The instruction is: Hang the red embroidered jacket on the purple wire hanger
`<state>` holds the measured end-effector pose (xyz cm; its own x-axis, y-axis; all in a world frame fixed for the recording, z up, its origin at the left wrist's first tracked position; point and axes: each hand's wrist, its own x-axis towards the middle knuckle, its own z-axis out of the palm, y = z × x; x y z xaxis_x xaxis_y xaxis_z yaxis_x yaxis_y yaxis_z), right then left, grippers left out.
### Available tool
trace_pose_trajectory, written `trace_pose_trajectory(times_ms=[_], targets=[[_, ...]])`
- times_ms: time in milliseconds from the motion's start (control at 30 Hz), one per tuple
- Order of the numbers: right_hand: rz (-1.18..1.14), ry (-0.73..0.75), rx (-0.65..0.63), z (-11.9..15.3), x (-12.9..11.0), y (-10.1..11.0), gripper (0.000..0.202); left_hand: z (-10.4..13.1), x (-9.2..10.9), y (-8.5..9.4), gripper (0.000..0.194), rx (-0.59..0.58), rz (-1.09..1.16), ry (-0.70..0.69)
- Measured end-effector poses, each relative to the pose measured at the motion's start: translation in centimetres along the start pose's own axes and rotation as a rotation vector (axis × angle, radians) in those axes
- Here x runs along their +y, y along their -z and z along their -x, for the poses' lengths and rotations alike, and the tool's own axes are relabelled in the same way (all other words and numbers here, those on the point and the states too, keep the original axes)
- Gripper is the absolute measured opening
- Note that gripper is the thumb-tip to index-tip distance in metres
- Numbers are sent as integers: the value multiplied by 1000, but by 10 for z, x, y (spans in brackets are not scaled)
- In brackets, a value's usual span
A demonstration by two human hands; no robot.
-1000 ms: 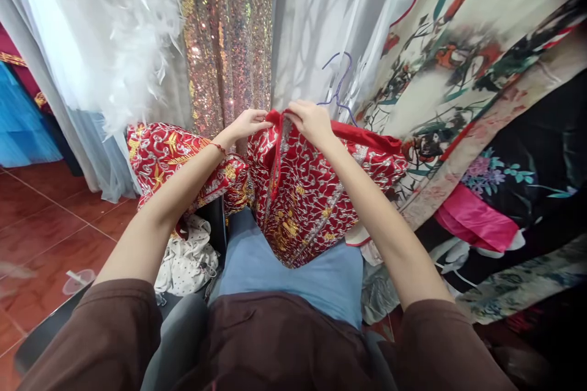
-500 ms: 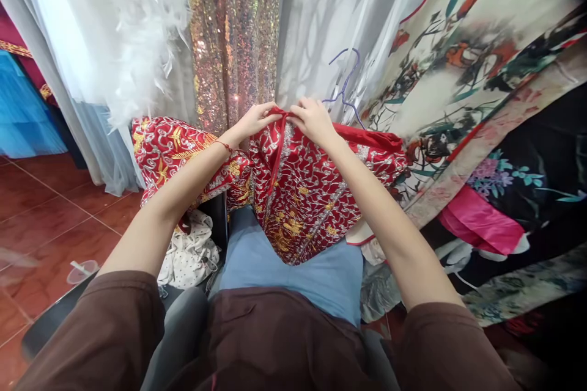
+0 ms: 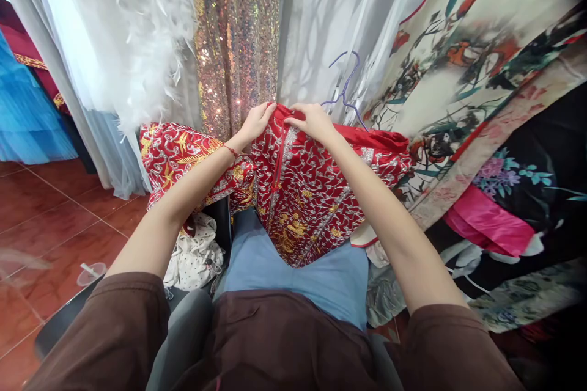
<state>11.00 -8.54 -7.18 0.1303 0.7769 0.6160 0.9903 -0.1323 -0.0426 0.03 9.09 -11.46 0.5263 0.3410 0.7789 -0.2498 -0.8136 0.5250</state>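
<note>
A red garment (image 3: 307, 195), embroidered in silver and gold, hangs from both hands over my lap. Its top edge is pinched by my left hand (image 3: 257, 122), which wears a thin red bracelet. A short way to the right, my right hand (image 3: 312, 121) grips the same red edge between thumb and fingers. One embroidered sleeve (image 3: 197, 149) stretches out to the left beneath my left forearm. Just behind the garment's right side a purple hanger (image 3: 343, 96) shows its hook and shoulders; its lower part is hidden.
Behind hang a gold sequined cloth (image 3: 236, 30), white feathers (image 3: 156, 30) and a floral garment (image 3: 440, 85). At left, a spotted white cloth (image 3: 195, 259) lies on a dark seat beside my leg. A clear plastic cup (image 3: 92, 273) is near the tiled floor (image 3: 55, 226).
My fingers have shifted slightly along the red edge, and the gap between the hands has widened a little. The whole view has moved slightly, with the garment still held up.
</note>
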Motion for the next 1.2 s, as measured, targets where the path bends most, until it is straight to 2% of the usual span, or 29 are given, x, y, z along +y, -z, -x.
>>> trace_pose_trajectory(times_ms=[167, 333, 467, 600, 767, 967, 1067, 1200], targets=[[0, 71, 43, 0, -6, 6, 33, 4, 16, 7, 46, -67, 78, -51], [31, 118, 110, -10, -14, 3, 30, 11, 27, 14, 46, -215, 116, -85], [94, 137, 94, -23, -17, -4, 29, 9, 24, 12, 34, -187, 179, 9], [196, 116, 67, -28, -20, -11, 29, 5, 18, 8, 36, -145, 262, 118], [260, 124, 53, -41, -21, -4, 35, 3, 17, 5, 38, -220, 281, 176], [100, 96, -108, -57, -16, 21, 28, 4, 15, 7, 39, -265, 280, 148], [56, 155, -152, -48, -20, 25, 31, 3, 12, 6, 42, -256, 258, 127], [149, 303, -214, -29, -24, 22, 24, 1, 12, 6, 40, -245, 231, 126]])
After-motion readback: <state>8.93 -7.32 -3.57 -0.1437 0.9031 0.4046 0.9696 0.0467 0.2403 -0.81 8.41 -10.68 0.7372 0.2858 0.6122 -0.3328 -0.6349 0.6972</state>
